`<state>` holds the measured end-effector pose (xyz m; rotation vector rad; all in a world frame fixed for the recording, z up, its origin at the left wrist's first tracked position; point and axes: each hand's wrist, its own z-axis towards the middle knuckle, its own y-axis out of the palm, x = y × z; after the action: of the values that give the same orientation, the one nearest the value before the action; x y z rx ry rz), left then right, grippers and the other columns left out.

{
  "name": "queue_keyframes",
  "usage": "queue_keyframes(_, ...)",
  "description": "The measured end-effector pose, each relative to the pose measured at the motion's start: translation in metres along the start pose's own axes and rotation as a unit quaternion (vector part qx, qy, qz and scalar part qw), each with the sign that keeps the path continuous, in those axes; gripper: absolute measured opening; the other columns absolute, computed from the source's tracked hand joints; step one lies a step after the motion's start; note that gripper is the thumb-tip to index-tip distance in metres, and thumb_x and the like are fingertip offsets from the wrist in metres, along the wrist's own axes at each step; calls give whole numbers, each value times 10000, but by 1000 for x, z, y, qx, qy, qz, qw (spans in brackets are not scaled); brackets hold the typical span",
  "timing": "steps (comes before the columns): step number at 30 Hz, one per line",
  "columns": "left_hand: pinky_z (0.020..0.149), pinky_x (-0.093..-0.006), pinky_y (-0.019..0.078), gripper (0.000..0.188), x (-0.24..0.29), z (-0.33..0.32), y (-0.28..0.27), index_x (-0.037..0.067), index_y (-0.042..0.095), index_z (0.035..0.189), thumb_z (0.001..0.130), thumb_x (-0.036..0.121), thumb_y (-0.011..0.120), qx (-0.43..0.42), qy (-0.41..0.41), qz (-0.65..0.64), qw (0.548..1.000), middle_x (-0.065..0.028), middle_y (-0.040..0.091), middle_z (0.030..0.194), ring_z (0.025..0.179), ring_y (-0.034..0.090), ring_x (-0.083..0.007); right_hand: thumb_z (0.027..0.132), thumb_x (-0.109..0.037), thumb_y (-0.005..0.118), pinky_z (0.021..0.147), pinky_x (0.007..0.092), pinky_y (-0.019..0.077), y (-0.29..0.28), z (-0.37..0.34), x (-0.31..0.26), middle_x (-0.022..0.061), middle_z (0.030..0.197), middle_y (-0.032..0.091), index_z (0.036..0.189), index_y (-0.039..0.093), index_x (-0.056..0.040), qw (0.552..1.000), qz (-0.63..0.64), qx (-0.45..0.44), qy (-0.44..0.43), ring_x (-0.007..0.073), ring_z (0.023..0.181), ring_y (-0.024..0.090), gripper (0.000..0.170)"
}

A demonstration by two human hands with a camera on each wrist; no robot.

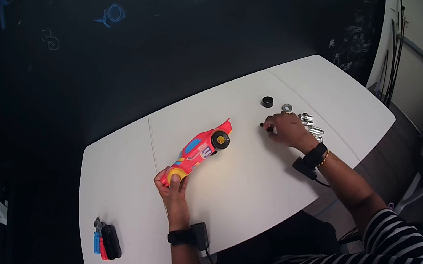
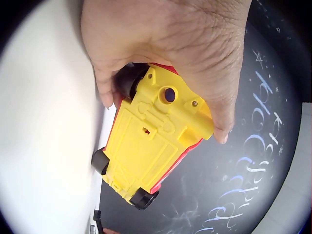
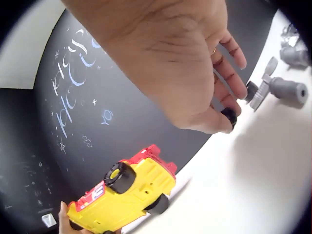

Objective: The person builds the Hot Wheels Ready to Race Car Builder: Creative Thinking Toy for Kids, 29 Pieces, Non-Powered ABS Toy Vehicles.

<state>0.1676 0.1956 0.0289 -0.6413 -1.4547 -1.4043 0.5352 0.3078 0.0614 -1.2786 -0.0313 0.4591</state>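
Well to the left of the left hand, near the worktop edge, a blue-handled tool, a red-handled tool and a dark case lie close together; their metal ends blur into one another, so I cannot tell what tools they are.

The left hand grips the front end of a red and yellow toy car, its tail pointing away toward the right hand. The thumb covers part of a yellow disc at that end. From the left wrist, the yellow underside shows, but palm and fingers hide the nearest end, and one black wheel is half covered by them. The far rear wheel is mostly hidden in the head view.

The right hand pinches a small black piece between thumb and fingertips; so little of it shows that its shape is unclear. Just beyond that hand stand a black ring and a grey ring. Beside it on the right lie shiny grey parts, partly behind the hand and too crowded to count; the right wrist view cuts some off at its edge.
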Motion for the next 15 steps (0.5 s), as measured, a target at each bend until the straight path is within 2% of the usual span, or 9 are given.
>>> queue_keyframes(2,1142,-408,445,548,0,-2,1,102,391,1360,984,351,703,2,-1,4,1000,-103,425,1450,1343,489,-227,826,-127,720,835,410,540,-19,-4,-20,82,966,733,1050,725,-109,992,105,38,-53,285,910,692,225)
queue_keyframes(3,1143,-407,445,547,1,-2,1,99,391,1358,985,352,701,1,-1,5,1000,-103,429,1442,1341,490,-226,826,-127,720,835,410,540,-28,-7,-33,82,966,733,1050,725,-109,992,104,38,-54,285,910,692,225)
queue_keyframes(5,1143,-406,444,547,3,-1,2,97,391,1356,986,353,700,4,3,5,1000,-102,432,1434,1339,491,-224,892,-100,669,814,399,548,-46,-12,-59,108,1021,712,1083,715,-84,956,275,59,-87,290,871,681,197)
queue_keyframes(8,1148,-406,440,547,2,-3,1,92,390,1353,987,360,697,4,-2,4,1000,-101,435,1430,1337,493,-223,947,-103,639,834,406,538,-63,-16,-88,118,1064,693,1125,707,-89,933,332,56,-127,282,896,665,191)
queue_keyframes(9,1147,-405,441,547,2,-1,2,91,389,1354,989,359,695,1,2,7,1000,-102,435,1429,1336,494,-221,947,-103,639,834,406,538,-66,-17,-94,118,1064,693,1125,707,-89,933,335,51,-121,282,896,665,191)
queue_keyframes(12,1136,-415,451,545,1,-3,3,97,388,1364,1000,389,671,1,10,25,1000,-115,466,1401,1316,516,-229,989,-140,631,870,397,517,-66,-12,-105,104,1055,691,1161,688,-66,948,249,50,-193,276,982,634,196)
queue_keyframes(15,1125,-425,463,542,-2,-1,1,103,389,1371,1011,414,650,9,23,39,999,-125,498,1374,1295,541,-235,986,-183,656,877,393,517,-57,-5,-111,98,1053,703,1156,693,-64,957,201,67,-198,276,966,634,211)
